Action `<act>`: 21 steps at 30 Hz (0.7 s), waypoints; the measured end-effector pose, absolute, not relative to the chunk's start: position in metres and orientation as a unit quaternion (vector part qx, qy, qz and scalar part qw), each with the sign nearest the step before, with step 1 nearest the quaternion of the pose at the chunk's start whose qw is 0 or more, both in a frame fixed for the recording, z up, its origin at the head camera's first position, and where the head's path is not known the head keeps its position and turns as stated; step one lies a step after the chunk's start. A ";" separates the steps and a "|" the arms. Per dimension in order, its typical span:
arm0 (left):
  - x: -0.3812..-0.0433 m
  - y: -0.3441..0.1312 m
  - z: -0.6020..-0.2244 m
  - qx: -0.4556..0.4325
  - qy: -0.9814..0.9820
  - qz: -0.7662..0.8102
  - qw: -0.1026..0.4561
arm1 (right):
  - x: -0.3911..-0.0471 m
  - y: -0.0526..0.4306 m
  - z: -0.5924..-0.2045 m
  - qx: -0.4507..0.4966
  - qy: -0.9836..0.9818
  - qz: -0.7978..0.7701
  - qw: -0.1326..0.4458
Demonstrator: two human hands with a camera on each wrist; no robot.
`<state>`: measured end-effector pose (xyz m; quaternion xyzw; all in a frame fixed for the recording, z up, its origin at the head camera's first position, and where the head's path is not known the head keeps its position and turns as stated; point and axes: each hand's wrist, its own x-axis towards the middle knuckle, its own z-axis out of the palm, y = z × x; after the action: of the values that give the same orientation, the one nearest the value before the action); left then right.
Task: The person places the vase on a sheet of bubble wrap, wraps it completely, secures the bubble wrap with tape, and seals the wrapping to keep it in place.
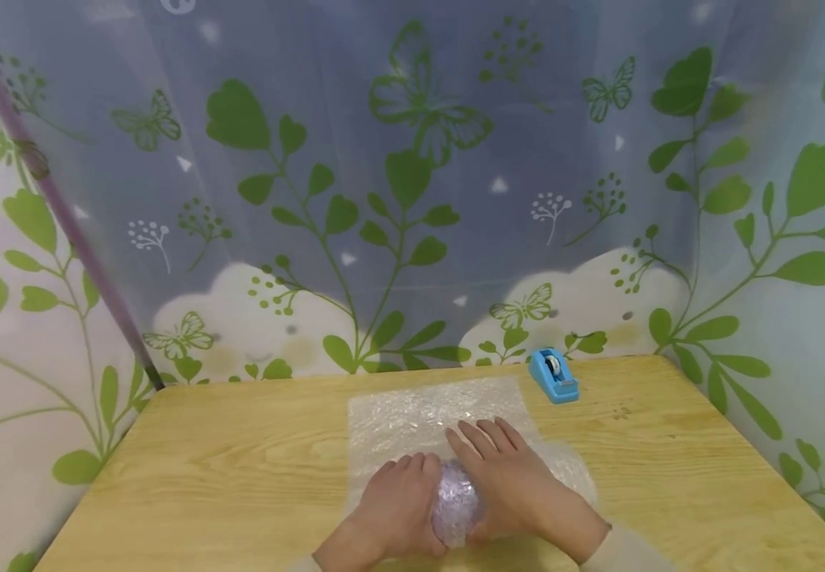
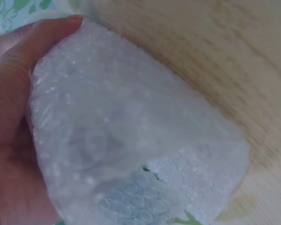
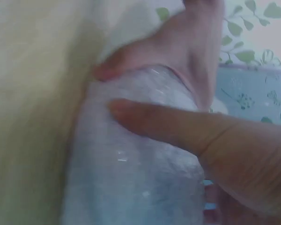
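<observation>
A rolled bundle of bubble wrap (image 1: 456,502) with a pale purple tint lies near the front of the table, between both hands. My left hand (image 1: 401,504) grips its left side, and the thumb shows along the wrap in the left wrist view. From the other side my right hand (image 1: 510,481) holds it, thumb laid over the wrapped surface (image 3: 131,173) in the right wrist view. In the left wrist view the bubble wrap roll (image 2: 117,108) has a loose, hollow end. Whatever is inside is hidden by the layers. A flat stretch of bubble wrap sheet (image 1: 412,413) extends behind the hands.
A blue tape dispenser (image 1: 553,377) with a roll of tape stands at the back right of the wooden table (image 1: 240,453). Curtains (image 1: 298,183) with green leaves and butterflies hang behind the table and at both sides.
</observation>
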<state>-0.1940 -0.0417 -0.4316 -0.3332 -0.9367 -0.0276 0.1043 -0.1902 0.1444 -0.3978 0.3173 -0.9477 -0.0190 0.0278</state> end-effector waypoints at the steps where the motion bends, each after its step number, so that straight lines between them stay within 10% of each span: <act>1: -0.195 -0.042 -0.431 -0.330 -0.939 -0.031 0.095 | -0.186 0.147 -0.401 0.323 -0.944 -0.025 0.057; 21: -0.216 -0.048 -0.429 -0.317 -0.943 -0.100 -0.034 | -0.181 0.129 -0.442 0.321 -0.921 -0.045 0.214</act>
<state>-0.2160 -0.0477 -0.4287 -0.3168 -0.9425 -0.1004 -0.0343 -0.1810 0.1295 -0.4418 0.3209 -0.9215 -0.0450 0.2143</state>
